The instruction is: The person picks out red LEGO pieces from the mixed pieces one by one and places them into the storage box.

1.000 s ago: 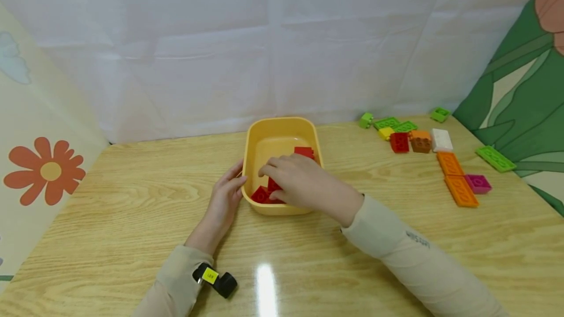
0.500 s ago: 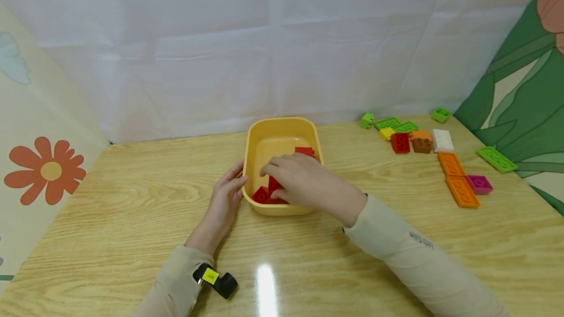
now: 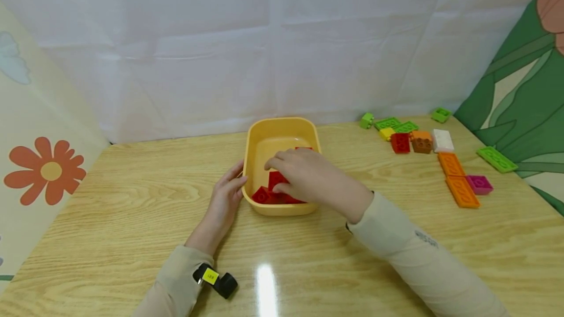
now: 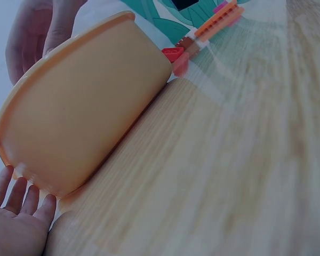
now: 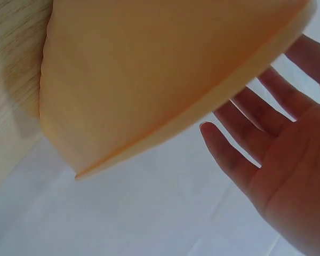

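Observation:
A yellow plastic box (image 3: 260,136) stands on the table with several red toy bricks (image 3: 277,178) inside, mostly toward its near end. My left hand (image 3: 225,199) holds the box's left side, thumb at the rim and fingers along the outer wall; in the left wrist view its fingertips touch the wall's corner. My right hand (image 3: 304,175) reaches over the right rim, above the bricks, and covers part of them. In the right wrist view its fingers (image 5: 234,160) are spread and relaxed, their far ends partly hidden behind the rim.
Loose bricks lie at the table's back right: green plates (image 3: 387,123), a dark red brick (image 3: 400,143), a brown one (image 3: 421,145), a white one (image 3: 442,140), orange plates (image 3: 461,191) and a magenta brick (image 3: 479,184). A white cloth (image 3: 189,62) hangs behind the table.
My right hand has shifted slightly to the right inside the box, uncovering more of the near red bricks and covering more of the far one. The left hand and box have stayed put.

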Motion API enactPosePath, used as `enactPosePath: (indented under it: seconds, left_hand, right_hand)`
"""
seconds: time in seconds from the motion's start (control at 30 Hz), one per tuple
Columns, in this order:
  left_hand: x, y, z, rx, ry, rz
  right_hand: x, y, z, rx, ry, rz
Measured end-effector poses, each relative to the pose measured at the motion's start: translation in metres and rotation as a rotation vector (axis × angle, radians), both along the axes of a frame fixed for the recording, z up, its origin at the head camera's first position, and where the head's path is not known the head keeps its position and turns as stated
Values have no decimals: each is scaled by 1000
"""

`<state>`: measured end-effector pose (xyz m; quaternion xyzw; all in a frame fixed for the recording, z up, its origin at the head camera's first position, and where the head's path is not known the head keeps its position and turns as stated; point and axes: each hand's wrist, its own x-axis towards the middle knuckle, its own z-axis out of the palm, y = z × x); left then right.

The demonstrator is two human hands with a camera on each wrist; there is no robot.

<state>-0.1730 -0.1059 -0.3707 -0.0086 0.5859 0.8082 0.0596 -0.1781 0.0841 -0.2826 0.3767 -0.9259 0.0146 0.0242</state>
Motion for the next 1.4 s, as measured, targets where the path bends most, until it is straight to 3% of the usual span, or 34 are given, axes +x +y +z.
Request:
enactPosePath:
  seconds: [0.27,1.4]
  left_hand:
    - [0,0,0,0,-6,4]
    - [0,1,1,-4,-6,9]
  right_hand:
    - [-2,3,1,-26,32,1]
    - [-35,44,14,-163,7,-245]
